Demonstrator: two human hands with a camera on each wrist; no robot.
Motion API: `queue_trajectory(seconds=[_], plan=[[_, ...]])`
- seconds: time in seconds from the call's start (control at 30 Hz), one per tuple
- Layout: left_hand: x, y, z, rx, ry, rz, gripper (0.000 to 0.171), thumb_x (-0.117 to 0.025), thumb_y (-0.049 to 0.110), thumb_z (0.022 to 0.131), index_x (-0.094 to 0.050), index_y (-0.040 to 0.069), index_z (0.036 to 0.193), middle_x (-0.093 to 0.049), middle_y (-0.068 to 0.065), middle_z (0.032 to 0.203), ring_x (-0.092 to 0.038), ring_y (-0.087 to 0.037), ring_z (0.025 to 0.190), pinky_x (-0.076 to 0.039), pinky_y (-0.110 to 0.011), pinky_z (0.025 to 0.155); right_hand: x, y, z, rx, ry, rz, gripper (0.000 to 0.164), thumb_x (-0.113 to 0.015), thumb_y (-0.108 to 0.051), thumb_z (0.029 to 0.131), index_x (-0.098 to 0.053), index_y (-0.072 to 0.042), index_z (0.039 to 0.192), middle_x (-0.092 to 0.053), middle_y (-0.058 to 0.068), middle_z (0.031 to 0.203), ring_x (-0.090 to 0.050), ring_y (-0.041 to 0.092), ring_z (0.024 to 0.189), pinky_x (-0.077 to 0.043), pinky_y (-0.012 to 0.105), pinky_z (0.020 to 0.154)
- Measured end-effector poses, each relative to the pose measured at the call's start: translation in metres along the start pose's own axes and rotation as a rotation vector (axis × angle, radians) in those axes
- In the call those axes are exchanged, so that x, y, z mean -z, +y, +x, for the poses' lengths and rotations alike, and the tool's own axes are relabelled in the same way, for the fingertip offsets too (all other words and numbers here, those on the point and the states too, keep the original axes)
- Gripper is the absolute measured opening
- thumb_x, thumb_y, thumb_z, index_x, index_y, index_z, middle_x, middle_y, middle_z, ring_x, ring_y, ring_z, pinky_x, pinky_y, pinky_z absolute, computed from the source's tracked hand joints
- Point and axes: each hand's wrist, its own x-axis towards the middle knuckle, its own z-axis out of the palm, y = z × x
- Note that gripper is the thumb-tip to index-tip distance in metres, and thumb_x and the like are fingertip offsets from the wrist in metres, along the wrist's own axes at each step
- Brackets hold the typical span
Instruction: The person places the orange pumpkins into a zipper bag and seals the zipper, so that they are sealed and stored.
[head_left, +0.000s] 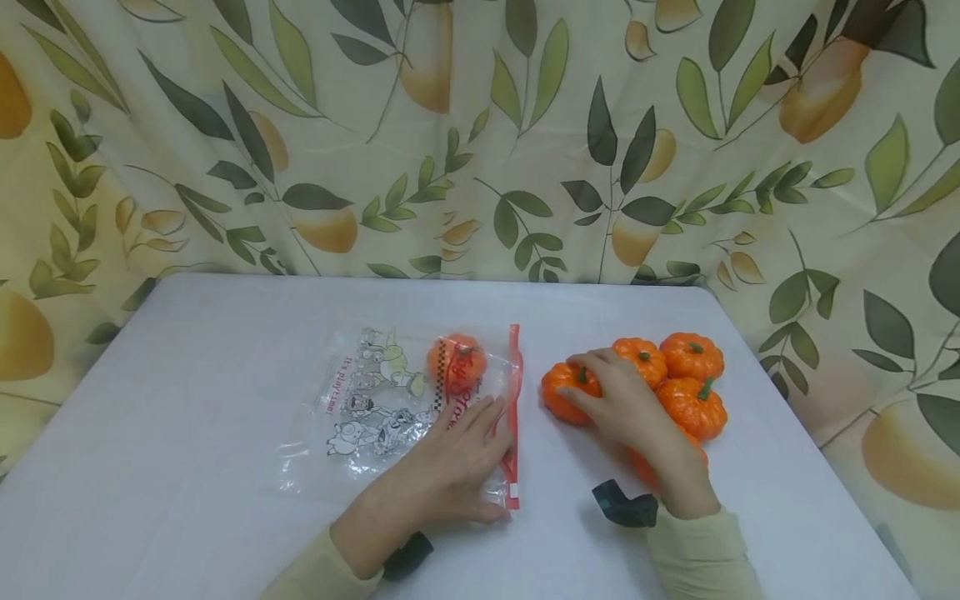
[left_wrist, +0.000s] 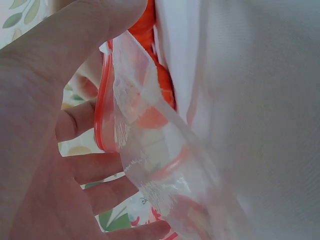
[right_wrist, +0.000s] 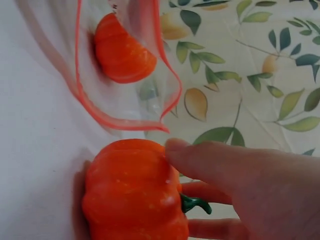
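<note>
A clear zip bag (head_left: 382, 417) with cartoon print and a red zip edge (head_left: 513, 367) lies on the table, and one small orange pumpkin (head_left: 467, 367) is inside it. My left hand (head_left: 446, 471) rests on the bag beside its zip edge, fingers spread and only lightly bent. In the right wrist view the bag's red-edged mouth (right_wrist: 120, 124) gapes. My right hand (head_left: 630, 408) grips another orange pumpkin (right_wrist: 135, 190) with a green stem, thumb on one side and fingers on the other, just right of the mouth.
Several more orange pumpkins (head_left: 692, 357) sit clustered at the right, beside and partly under my right forearm. A white cloth covers the table (head_left: 187, 400). Behind it hangs a leaf-patterned curtain (head_left: 480, 167).
</note>
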Motion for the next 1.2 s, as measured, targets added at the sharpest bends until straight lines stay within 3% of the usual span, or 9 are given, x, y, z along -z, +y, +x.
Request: queue_trajectory(seconds=[0.3,0.37,0.6,0.9,1.2], plan=[[0.0002,0.0002,-0.0001,0.002,-0.006,-0.003,0.092,-0.074,0.062,0.078,-0.042,0.013,0.149,-0.027,-0.008,0.164,-0.026,-0.03,0.151,-0.024,-0.061,0.119,0.0034,0.005,-0.0056,0.069,-0.142,0.054,0.068,-0.069,-0.013,0.087,-0.042,-0.019,0.149,-0.023,0.014,0.162,-0.024,0.043,0.146,-0.038,0.071,0.104],[0.0004,0.0003,0.0,0.007,-0.016,-0.012,0.093,-0.075,0.061,0.078,-0.041,0.013,0.149,-0.027,-0.008,0.164,-0.026,-0.03,0.151,-0.023,-0.061,0.119,0.0037,0.0055,-0.0057,0.075,-0.149,0.054,0.065,-0.069,-0.012,0.087,-0.044,-0.019,0.147,-0.027,0.014,0.16,-0.027,0.042,0.144,-0.039,0.069,0.104],[0.0,0.0002,0.001,-0.002,-0.01,0.0,0.077,-0.074,0.061,0.078,-0.053,0.018,0.137,-0.03,-0.008,0.162,-0.027,-0.029,0.151,-0.025,-0.061,0.119,0.0037,0.0058,-0.0013,0.07,-0.089,0.025,0.06,-0.074,-0.032,0.088,-0.051,-0.015,0.141,-0.049,0.015,0.144,-0.042,0.038,0.133,-0.045,0.064,0.102],[-0.0001,0.0001,0.0014,-0.003,-0.006,0.011,0.068,-0.074,0.062,0.078,-0.057,0.021,0.13,-0.032,-0.007,0.161,-0.029,-0.029,0.15,-0.026,-0.06,0.119,0.003,0.0082,-0.0012,0.105,-0.111,0.064,0.064,-0.073,-0.02,0.087,-0.047,-0.013,0.145,-0.043,0.014,0.151,-0.04,0.038,0.138,-0.041,0.063,0.107],[0.0002,0.0007,0.001,-0.003,0.0,0.011,0.061,-0.075,0.061,0.077,-0.059,0.023,0.122,-0.033,-0.007,0.16,-0.03,-0.029,0.149,-0.028,-0.06,0.118,-0.0002,0.008,-0.0005,0.102,-0.099,0.092,0.063,-0.075,-0.021,0.087,-0.047,-0.013,0.143,-0.049,0.011,0.146,-0.047,0.034,0.132,-0.046,0.059,0.105]])
